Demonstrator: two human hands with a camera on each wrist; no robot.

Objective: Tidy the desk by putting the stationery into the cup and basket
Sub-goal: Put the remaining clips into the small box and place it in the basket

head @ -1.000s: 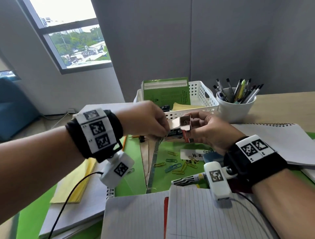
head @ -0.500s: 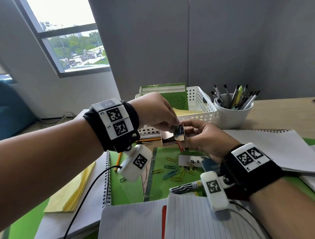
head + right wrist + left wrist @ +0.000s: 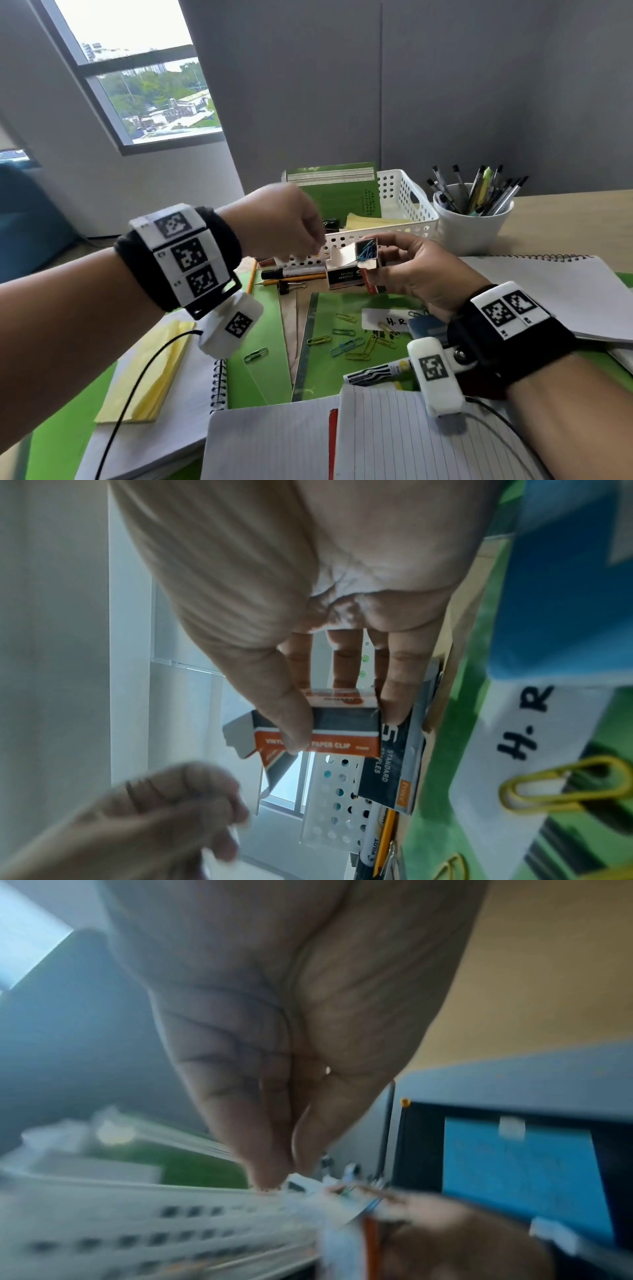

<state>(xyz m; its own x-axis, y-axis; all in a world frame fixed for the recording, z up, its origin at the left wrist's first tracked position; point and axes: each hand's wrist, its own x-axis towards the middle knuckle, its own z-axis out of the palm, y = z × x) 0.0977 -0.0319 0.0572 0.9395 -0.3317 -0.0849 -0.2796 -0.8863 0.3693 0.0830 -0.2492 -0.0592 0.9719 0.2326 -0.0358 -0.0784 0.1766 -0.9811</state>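
Cluttering green mat (image 3: 263,383): loose paper clips (image 3: 346,346).

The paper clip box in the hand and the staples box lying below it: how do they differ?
The paper clip box is held in the air by the right hand; the staples box lies on the desk beside the basket. The paper clip box has orange print and stands open, with clips showing inside; the staples box is dark. Both are small cardboard boxes.

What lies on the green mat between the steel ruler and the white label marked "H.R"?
In the head view, loose coloured paper clips lie scattered on the green mat between the steel ruler and the white label.
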